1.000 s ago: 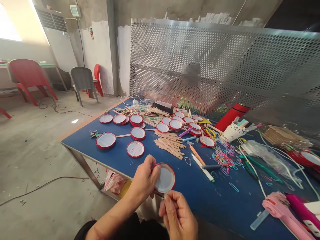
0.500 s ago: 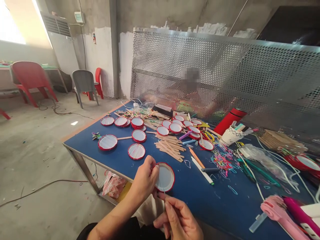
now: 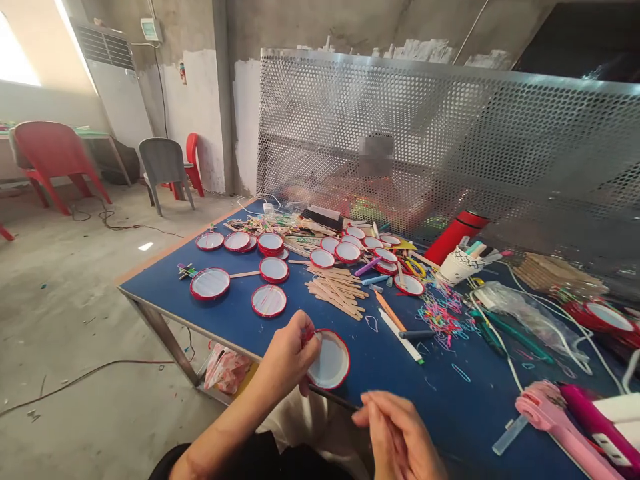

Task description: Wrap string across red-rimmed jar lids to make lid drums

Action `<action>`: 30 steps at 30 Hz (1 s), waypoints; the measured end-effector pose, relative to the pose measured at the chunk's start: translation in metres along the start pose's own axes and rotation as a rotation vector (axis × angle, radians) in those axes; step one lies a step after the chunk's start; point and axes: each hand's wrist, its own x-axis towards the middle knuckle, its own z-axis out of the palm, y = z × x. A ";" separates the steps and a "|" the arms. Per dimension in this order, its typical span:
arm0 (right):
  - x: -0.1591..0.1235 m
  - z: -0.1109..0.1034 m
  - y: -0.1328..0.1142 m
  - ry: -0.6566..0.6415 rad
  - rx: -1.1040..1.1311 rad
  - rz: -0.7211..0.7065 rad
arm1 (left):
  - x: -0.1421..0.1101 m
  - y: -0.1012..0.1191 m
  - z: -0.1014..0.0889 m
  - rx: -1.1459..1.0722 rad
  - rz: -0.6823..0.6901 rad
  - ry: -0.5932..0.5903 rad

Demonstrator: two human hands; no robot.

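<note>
A round metal lid (image 3: 329, 361) with a red rim and a pale inner face is gripped at its left edge in my left hand (image 3: 293, 353). My left fingers are closed, and part of the rim is hidden behind them. My right hand (image 3: 400, 437) is apart from the lid, over the table's front edge to its right. Its fingers are stretched forward with the thumb alongside, and nothing shows in them. Close by on the table lie a white marker (image 3: 401, 337), an orange pen (image 3: 389, 310) and a small pale rubber band (image 3: 371, 324).
Several red-rimmed lids (image 3: 269, 301) and wooden craft sticks (image 3: 335, 293) lie across the blue table (image 3: 165, 287). Rubber bands (image 3: 443, 313), a cup of pens (image 3: 463, 265), a red flask (image 3: 457, 237) and a pink glue gun (image 3: 550, 413) are to the right. A perforated metal panel (image 3: 320, 113) stands behind.
My right hand has moved right, away from the lid's lower edge, where it was pinching a thin strand. My left hand still holds the lid. The view has shifted slightly.
</note>
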 end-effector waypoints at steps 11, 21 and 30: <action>0.071 0.027 0.007 -0.453 -0.124 0.101 | -0.006 -0.003 0.000 0.022 0.021 -0.035; 0.059 0.037 0.006 -0.204 -0.008 0.247 | -0.006 0.003 -0.006 0.052 0.097 -0.076; 0.065 0.023 0.005 -0.376 0.055 0.309 | 0.003 0.000 -0.006 0.144 0.055 -0.136</action>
